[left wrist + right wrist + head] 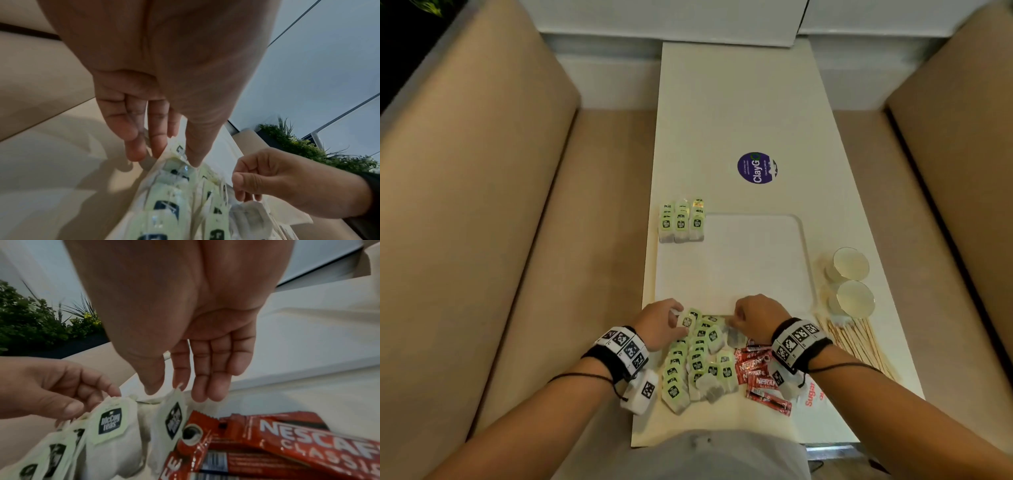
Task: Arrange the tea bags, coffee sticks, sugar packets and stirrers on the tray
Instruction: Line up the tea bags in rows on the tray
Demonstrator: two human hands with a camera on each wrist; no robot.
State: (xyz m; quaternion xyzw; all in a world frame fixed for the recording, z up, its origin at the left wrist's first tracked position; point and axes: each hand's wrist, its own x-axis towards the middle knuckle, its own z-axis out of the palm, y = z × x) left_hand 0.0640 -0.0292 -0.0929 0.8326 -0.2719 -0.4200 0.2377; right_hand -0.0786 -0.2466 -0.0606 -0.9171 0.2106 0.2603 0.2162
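A loose pile of green-tagged tea bags (697,359) lies at the table's near edge, just in front of the white tray (756,267). My left hand (676,319) pinches the top of one tea bag (109,423) at the pile's far-left end. My right hand (734,322) pinches another tea bag (172,417) by its tag, thumb against forefinger. Several tea bags (681,222) stand in neat rows at the tray's far-left corner. Red coffee sticks (758,375) lie under my right wrist, sugar packets (812,394) beside them. Wooden stirrers (859,342) are spread to the right.
Two paper cups (851,263) (856,298) stand right of the tray, above the stirrers. A purple round sticker (756,168) marks the table beyond the tray. Beige bench seats flank the narrow table on both sides.
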